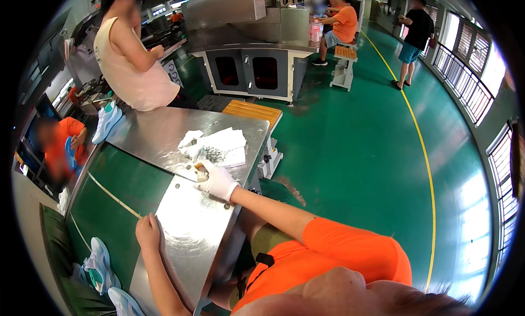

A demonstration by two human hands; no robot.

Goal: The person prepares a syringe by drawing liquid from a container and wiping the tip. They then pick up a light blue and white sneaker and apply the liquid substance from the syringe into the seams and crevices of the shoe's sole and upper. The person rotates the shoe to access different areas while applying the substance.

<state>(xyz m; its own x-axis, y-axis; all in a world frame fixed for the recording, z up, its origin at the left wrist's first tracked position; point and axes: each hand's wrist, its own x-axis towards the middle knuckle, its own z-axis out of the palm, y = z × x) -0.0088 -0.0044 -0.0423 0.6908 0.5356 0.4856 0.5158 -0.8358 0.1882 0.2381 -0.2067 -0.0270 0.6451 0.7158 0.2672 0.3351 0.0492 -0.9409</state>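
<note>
My left hand (147, 232) is bare and curled into a fist at the seam between the green conveyor belt (117, 185) and the metal tabletop (183, 212). Whatever its fingers may enclose is hidden. In a white glove, my right hand (219, 181) pinches its fingers together just above the metal. A thin dark line runs left from those fingertips; I cannot make out what they hold. Beyond this hand lie crumpled white cloths or papers (229, 141), one marked with dark specks. At the near left, a white and light-blue sneaker (104, 267) sits on the belt.
Another sneaker (124, 302) is at the near edge, and one more (106, 122) stands at the table's far left corner. A person in a light sleeveless top (136, 78) is by the far end. A wooden-topped stool (251, 112) adjoins the table; a grey machine (257, 70) stands behind.
</note>
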